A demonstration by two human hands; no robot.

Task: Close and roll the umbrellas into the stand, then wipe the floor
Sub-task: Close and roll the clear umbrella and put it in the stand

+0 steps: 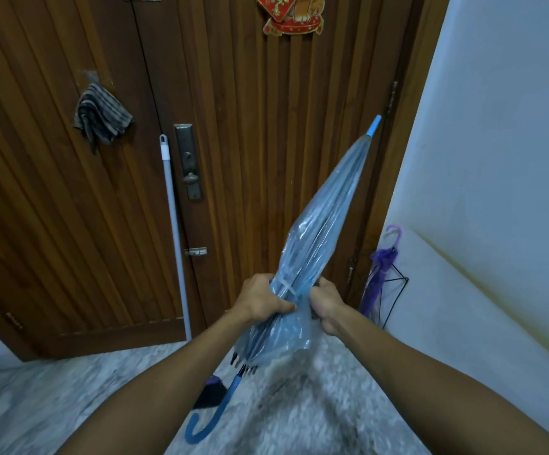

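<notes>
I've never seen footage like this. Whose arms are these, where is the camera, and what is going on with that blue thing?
There is no robot here. A camera worn on a person's head looks forward and down, so the two bare arms are the wearer's own. The left hand and right hand both grip a closed blue see-through umbrella, its tip pointing up toward the wooden door, its hooked handle hanging low. By the wall a wire stand holds a purple umbrella. A striped cloth hangs on the door, and a pale pole leans against it.
</notes>
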